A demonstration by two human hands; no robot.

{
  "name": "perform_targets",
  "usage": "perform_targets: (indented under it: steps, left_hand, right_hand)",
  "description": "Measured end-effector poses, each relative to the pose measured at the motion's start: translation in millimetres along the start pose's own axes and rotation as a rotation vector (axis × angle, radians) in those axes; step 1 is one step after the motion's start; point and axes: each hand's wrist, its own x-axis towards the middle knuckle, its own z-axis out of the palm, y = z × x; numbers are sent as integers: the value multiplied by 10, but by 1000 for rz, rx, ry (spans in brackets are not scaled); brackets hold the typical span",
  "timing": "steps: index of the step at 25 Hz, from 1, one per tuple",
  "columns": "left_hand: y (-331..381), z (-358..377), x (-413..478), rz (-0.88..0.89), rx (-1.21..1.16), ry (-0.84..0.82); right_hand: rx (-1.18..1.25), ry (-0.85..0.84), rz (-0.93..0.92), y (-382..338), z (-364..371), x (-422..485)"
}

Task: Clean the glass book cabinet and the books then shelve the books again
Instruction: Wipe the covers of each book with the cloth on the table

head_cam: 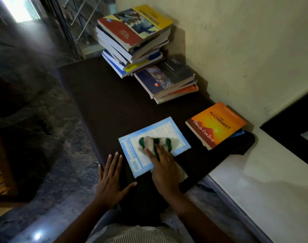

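Currently, book-wiping step: pale blue book, flat on the dark desk, is rubbed with a striped cloth pressed under the flat-fingered right hand; left hand is laid open alongside. Next, probably: book gripped edgewise, set aside.

A soft green-and-white striped woven cloth is lying on the smooth thin pale blue paper-covered book, the dark brown tabletop beneath is looking matt, the orange paperback is showing a slight sheen, and the cream plastered wall is looking rough and scuffed.
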Motion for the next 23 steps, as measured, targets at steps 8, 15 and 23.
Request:
perform_targets:
  steps: [8, 15, 23]
  left_hand:
    - [-22, -17, -21, 48, -27, 9]
    - [6, -43, -19, 16, -54, 0]
    - [-51, -75, -25, 47, -51, 13]
  right_hand:
    - [205, -9, -191, -240, -182, 62]
    - [33, -74, 229, 405, -121, 1161]
    - [-18, -122, -104, -389, 116, 655]
